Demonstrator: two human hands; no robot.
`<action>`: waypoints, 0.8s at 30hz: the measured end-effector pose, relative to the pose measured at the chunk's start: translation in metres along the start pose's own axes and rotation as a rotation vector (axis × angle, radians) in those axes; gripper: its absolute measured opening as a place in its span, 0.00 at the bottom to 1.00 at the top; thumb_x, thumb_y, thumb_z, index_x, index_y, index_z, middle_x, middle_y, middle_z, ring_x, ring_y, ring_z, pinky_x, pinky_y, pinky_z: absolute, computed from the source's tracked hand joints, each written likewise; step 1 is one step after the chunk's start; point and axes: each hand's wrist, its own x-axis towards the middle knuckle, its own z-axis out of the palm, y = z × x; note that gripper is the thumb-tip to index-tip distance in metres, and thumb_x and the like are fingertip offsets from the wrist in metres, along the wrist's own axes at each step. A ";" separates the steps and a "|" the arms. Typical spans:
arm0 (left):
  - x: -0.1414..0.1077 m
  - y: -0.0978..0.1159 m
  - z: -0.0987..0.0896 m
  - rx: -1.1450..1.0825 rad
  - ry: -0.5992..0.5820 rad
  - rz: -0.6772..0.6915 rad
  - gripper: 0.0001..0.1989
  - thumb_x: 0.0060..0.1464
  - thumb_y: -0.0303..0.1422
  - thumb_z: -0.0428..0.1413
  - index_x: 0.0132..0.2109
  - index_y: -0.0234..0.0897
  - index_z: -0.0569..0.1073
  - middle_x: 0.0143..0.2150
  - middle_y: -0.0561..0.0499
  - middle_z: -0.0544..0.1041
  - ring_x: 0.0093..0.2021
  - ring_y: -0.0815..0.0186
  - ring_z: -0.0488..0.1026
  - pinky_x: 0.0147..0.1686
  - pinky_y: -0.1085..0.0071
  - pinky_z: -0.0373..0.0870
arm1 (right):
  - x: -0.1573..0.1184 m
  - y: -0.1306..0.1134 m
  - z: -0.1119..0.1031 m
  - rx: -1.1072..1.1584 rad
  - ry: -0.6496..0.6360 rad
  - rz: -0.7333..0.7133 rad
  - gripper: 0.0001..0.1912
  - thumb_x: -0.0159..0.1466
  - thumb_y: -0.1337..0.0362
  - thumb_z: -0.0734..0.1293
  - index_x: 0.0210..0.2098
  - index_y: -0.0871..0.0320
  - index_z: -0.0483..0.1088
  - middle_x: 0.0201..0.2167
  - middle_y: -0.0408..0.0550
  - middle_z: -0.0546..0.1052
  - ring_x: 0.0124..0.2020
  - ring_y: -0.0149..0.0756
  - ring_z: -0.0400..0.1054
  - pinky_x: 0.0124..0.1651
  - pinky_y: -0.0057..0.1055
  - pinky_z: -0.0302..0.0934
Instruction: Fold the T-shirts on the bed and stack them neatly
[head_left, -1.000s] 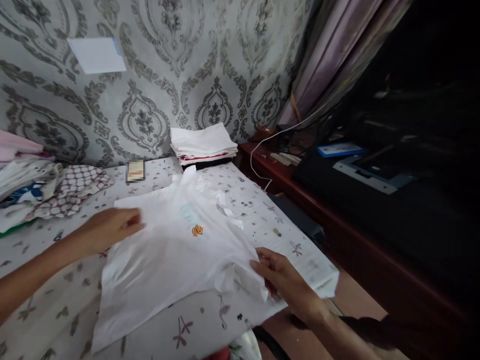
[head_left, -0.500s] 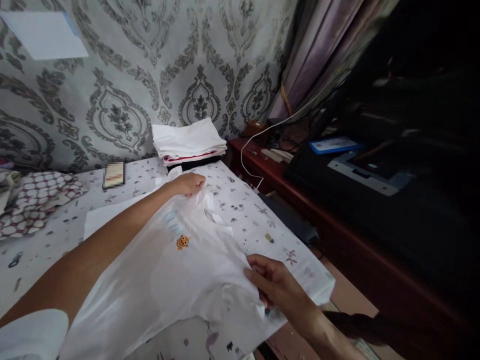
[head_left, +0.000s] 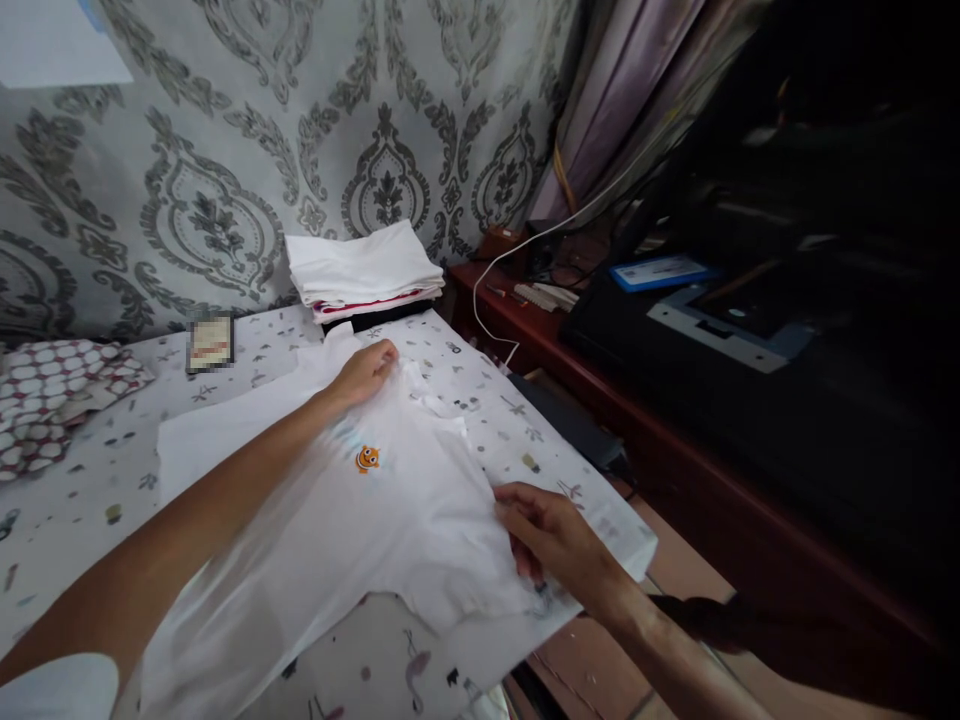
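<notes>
A white shirt point(head_left: 375, 520) with a small orange cartoon print lies spread across the patterned white sheet point(head_left: 600, 480). My left hand point(head_left: 365, 374) is closed on the shirt near its collar, toward the back. At the shirt's right edge, by the sleeve, my right hand point(head_left: 551, 530) pinches the fabric between thumb and forefinger, its other fingers curled beneath. Part of the shirt lies flat beyond my left forearm, which covers some of it.
Behind the shirt sits a stack of folded clothes point(head_left: 364, 265). A phone-like object point(head_left: 211, 342) and a checked cloth point(head_left: 56, 395) lie at the left. A dark red desk point(head_left: 600, 370) with cables borders the right.
The view has shifted a little. Shirt folds around the collar and right sleeve have changed shape, and the sleeve lies flatter. Both hands still grip the fabric.
</notes>
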 end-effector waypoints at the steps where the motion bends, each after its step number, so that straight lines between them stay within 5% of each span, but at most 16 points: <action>1: -0.004 0.000 -0.001 0.000 -0.038 0.042 0.08 0.58 0.28 0.50 0.45 0.40 0.70 0.50 0.45 0.78 0.51 0.58 0.74 0.53 0.60 0.69 | -0.001 -0.001 0.001 -0.013 -0.006 0.001 0.23 0.57 0.43 0.66 0.38 0.58 0.69 0.13 0.35 0.66 0.13 0.27 0.57 0.17 0.24 0.51; 7: -0.024 0.008 -0.017 -0.030 -0.101 0.042 0.14 0.63 0.32 0.47 0.55 0.40 0.68 0.59 0.42 0.74 0.56 0.56 0.72 0.56 0.56 0.69 | -0.009 -0.003 0.003 -0.255 -0.051 -0.093 0.21 0.56 0.50 0.69 0.19 0.56 0.59 0.16 0.37 0.61 0.19 0.26 0.55 0.22 0.25 0.48; 12: -0.070 0.032 -0.019 -0.026 -0.107 0.115 0.15 0.65 0.33 0.46 0.55 0.40 0.70 0.55 0.44 0.77 0.54 0.56 0.74 0.54 0.56 0.71 | -0.023 -0.004 0.004 -0.182 0.040 -0.221 0.17 0.53 0.55 0.72 0.20 0.57 0.62 0.23 0.40 0.65 0.27 0.30 0.59 0.30 0.27 0.56; 18: -0.143 0.074 0.013 0.097 -0.276 0.339 0.19 0.69 0.38 0.45 0.62 0.39 0.67 0.68 0.41 0.66 0.69 0.56 0.61 0.68 0.53 0.58 | -0.048 -0.004 0.016 0.388 -0.106 0.095 0.24 0.49 0.52 0.78 0.31 0.55 0.62 0.23 0.37 0.69 0.22 0.26 0.64 0.25 0.24 0.60; 24: -0.161 0.100 0.034 0.193 -0.385 0.429 0.28 0.70 0.46 0.44 0.68 0.34 0.61 0.74 0.38 0.56 0.74 0.56 0.49 0.72 0.51 0.46 | -0.060 0.008 0.014 0.440 -0.090 0.181 0.29 0.46 0.51 0.80 0.39 0.56 0.65 0.23 0.38 0.74 0.21 0.27 0.69 0.23 0.21 0.61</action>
